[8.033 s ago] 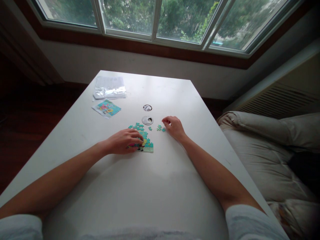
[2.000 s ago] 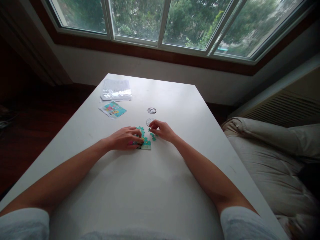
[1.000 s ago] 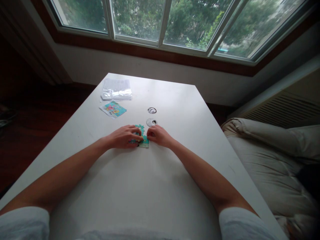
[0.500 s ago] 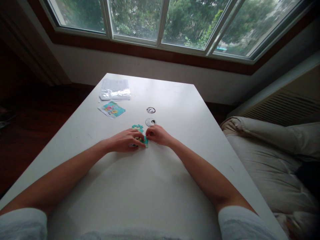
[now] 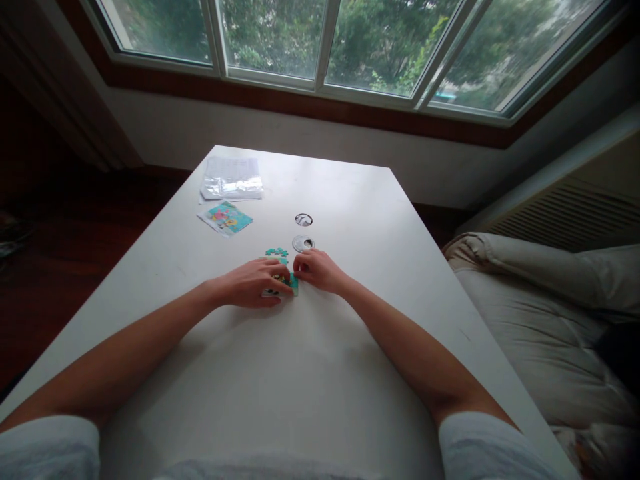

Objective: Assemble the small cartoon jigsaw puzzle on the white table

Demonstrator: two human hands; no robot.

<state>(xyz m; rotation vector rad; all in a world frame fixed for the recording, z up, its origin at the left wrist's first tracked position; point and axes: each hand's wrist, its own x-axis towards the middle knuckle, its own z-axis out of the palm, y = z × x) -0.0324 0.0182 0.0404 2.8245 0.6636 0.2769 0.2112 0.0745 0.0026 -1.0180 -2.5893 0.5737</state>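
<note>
A small teal jigsaw puzzle (image 5: 293,285) lies partly assembled on the white table (image 5: 300,373). My left hand (image 5: 253,283) rests over its left part, fingers curled down onto the pieces. My right hand (image 5: 317,271) meets it from the right, fingertips pinched at the puzzle's upper right edge; what they pinch is hidden. A few loose teal pieces (image 5: 277,252) lie just beyond my left hand.
A printed picture card (image 5: 225,218) and a clear plastic bag (image 5: 231,180) lie at the far left of the table. Two round cable-hole fittings (image 5: 303,242) sit behind my hands. A cushioned seat (image 5: 540,313) is at the right, windows beyond.
My right hand came in from the loose pieces at the right and now presses against the puzzle's edge. My left hand has stayed on the puzzle.
</note>
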